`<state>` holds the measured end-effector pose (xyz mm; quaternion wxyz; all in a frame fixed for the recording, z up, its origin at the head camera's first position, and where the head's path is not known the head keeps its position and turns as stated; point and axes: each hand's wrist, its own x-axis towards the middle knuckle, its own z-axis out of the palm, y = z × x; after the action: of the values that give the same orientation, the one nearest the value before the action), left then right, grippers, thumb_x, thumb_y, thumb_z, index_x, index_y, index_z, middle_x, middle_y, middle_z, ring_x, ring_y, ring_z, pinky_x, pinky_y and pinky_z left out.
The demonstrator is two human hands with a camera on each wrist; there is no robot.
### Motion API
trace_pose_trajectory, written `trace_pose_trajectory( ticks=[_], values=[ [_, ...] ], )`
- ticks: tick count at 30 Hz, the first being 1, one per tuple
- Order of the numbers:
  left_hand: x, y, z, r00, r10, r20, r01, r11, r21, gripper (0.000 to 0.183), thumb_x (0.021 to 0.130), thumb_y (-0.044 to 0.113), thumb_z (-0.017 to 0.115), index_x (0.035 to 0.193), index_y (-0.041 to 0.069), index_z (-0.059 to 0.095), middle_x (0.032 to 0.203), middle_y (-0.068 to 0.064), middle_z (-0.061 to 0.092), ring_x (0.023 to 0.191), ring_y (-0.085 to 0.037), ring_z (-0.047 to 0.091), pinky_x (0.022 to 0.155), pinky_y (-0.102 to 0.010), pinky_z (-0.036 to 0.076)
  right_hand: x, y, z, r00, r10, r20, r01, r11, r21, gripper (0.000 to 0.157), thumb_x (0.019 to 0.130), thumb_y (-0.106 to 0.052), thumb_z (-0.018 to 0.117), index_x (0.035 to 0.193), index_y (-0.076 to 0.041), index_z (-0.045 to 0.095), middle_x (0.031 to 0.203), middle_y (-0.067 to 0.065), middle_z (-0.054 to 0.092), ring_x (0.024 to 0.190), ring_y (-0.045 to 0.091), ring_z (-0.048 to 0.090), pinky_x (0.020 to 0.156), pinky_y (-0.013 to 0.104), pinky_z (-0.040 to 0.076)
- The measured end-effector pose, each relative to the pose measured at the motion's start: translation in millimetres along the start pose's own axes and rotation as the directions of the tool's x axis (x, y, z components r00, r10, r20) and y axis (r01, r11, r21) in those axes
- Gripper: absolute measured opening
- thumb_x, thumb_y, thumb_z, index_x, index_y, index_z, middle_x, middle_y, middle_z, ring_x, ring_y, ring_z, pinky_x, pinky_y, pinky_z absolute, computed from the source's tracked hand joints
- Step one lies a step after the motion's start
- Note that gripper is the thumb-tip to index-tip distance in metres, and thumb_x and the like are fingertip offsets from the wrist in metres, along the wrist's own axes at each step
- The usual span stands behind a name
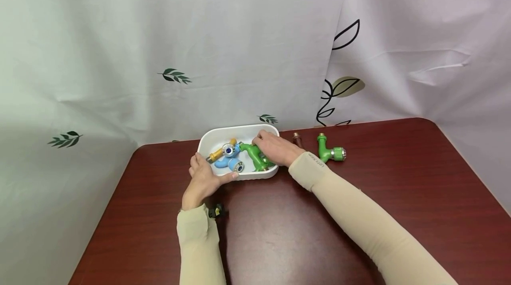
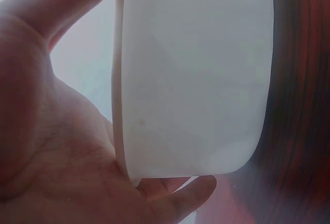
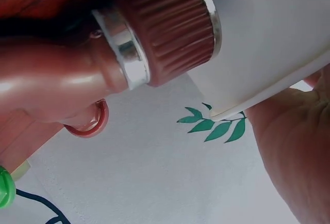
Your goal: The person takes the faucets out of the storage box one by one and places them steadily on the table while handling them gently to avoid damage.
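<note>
A white plastic tub (image 1: 215, 135) holds several taps: a yellow tap (image 1: 217, 155), blue taps (image 1: 226, 163) and a green tap (image 1: 253, 155). My left hand (image 1: 202, 177) grips the tub's near left corner, thumb along the front rim and fingers round the side. In the left wrist view the tub's outer wall (image 2: 196, 79) lies against that hand (image 2: 56, 146). My right hand (image 1: 276, 147) reaches over the right rim, fingertips beside the green tap. Its palm hides whatever lies beneath. In the right wrist view the hand (image 3: 296, 141) is beside the rim.
Right of the tub lies a brown tap (image 1: 297, 139), partly behind my right hand; its ribbed knob (image 3: 170, 30) is near the tub wall. Farther right is another green tap (image 1: 325, 152). A pale curtain (image 1: 239, 54) hangs behind the dark red table (image 1: 279, 231).
</note>
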<state>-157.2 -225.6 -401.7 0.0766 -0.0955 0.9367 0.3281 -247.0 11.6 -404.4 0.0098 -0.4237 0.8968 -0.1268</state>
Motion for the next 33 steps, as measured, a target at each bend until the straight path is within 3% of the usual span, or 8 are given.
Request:
trace_pose_trajectory(
  ticks=[6, 10, 15, 24, 33],
  values=[
    [-0.5, -0.1, 0.2, 1.000, -0.005, -0.005, 0.005, 1.000, -0.003, 0.136, 0.078, 0.045, 0.085, 0.152, -0.012, -0.014, 0.158, -0.030, -0.003, 0.139, -0.047, 0.011, 0.114, -0.059, 0.026, -1.7, 0.0, 0.1, 0.998, -0.061, -0.029, 0.060, 0.998, -0.017, 0.030, 0.101, 0.005, 0.047, 0.129, 0.004, 0.058, 0.125, 0.017, 0.058, 0.115, 0.028, 0.054, 0.103, 0.038, 0.043],
    [-0.5, -0.3, 0.5, 1.000, -0.006, -0.008, 0.006, 1.000, -0.005, 0.136, 0.077, 0.045, 0.085, 0.153, -0.012, -0.012, 0.158, -0.030, -0.002, 0.139, -0.047, 0.011, 0.114, -0.058, 0.026, -2.6, -0.4, -0.5, 0.999, -0.029, -0.018, 0.029, 0.999, 0.021, 0.031, 0.101, 0.001, 0.051, 0.131, 0.003, 0.055, 0.129, 0.016, 0.058, 0.121, 0.029, 0.052, 0.107, 0.038, 0.039],
    [-0.7, -0.1, 0.5, 1.000, -0.007, -0.011, 0.007, 1.000, -0.010, 0.136, 0.077, 0.046, 0.086, 0.153, -0.012, -0.011, 0.157, -0.030, -0.001, 0.138, -0.047, 0.012, 0.114, -0.058, 0.025, -4.8, 0.1, 0.0, 0.999, -0.010, -0.040, 0.013, 0.998, 0.060, 0.031, 0.099, -0.003, 0.057, 0.130, 0.002, 0.055, 0.130, 0.016, 0.058, 0.123, 0.029, 0.051, 0.109, 0.038, 0.038],
    [0.5, -0.6, 0.9, 1.000, -0.003, -0.007, 0.003, 1.000, 0.007, 0.136, 0.078, 0.046, 0.085, 0.152, -0.012, -0.013, 0.157, -0.030, -0.002, 0.139, -0.048, 0.011, 0.115, -0.058, 0.025, -7.4, -1.5, 1.1, 0.998, -0.003, -0.064, 0.007, 0.998, 0.057, 0.030, 0.100, 0.001, 0.052, 0.130, 0.002, 0.055, 0.129, 0.015, 0.058, 0.121, 0.029, 0.052, 0.107, 0.039, 0.040],
    [-0.1, 0.0, 2.0, 1.000, -0.001, -0.019, 0.001, 1.000, 0.001, 0.136, 0.076, 0.045, 0.086, 0.152, -0.013, -0.011, 0.156, -0.030, 0.000, 0.137, -0.047, 0.013, 0.113, -0.058, 0.028, -10.2, -1.9, -0.2, 0.993, 0.005, -0.115, 0.003, 0.997, 0.072, 0.032, 0.099, -0.003, 0.060, 0.130, 0.003, 0.055, 0.129, 0.016, 0.058, 0.124, 0.030, 0.052, 0.109, 0.039, 0.040]
  ],
)
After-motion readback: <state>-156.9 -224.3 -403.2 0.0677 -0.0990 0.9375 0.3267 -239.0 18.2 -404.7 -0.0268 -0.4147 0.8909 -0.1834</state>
